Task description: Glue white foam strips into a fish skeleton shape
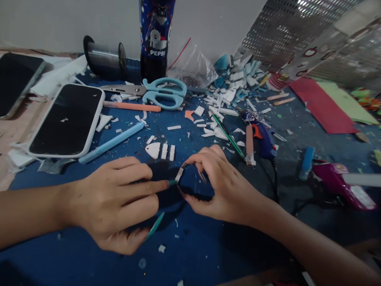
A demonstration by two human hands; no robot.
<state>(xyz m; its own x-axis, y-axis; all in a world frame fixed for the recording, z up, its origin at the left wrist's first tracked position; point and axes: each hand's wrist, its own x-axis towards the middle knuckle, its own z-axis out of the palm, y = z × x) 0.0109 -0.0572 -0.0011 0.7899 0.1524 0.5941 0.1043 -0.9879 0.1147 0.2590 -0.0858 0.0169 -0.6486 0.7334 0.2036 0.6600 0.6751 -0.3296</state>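
My left hand [118, 201] is curled on the blue mat [205, 252], its index finger stretched toward a small white foam strip [179, 174]. A thin teal piece [155, 225] sticks out under its thumb. My right hand [220, 185] pinches that white strip with its fingertips, just right of my left index finger. A few cut white foam pieces [160, 150] lie just beyond both hands.
Two phones [64, 120] [13, 84] lie at the left. Light-blue scissors [162, 92], an orange stick [132, 106], a Pepsi bottle [156, 29] and a wire spool [104, 58] stand behind. Foam scraps [233, 88], a blue glue gun [265, 139] and a pink glue gun [342, 183] lie right.
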